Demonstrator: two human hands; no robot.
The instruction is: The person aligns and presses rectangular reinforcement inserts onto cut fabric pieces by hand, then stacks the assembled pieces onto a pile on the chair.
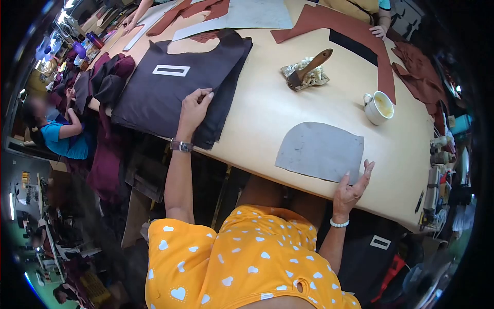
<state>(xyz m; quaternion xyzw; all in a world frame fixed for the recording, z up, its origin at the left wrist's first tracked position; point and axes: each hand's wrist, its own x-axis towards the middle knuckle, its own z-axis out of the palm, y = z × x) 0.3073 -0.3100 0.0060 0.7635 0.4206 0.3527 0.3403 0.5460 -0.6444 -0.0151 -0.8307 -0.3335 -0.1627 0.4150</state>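
A stack of dark fabric pieces (149, 98) lies on the left part of the table, the top one with a curved cut-out and a white rectangular frame mark (171, 70). My left hand (194, 109) is closed at the right side of the stack, thumb and fingers pinching the top dark fabric piece. Near the table's front edge lies a flat grey template (321, 149) with a rounded left side. At its lower right corner is my right hand (352, 191), fingers apart, its fingertips touching the corner or just beside it.
A brush (309, 69) rests on a crumpled, crusted wad (319, 78). A white cup (379, 109) with yellowish contents stands to the right. Rust-brown fabric (355, 31) and a pale sheet (260, 14) lie across the far side, where another person's hand (378, 32) rests. Maroon cloth (105, 154) hangs at the left.
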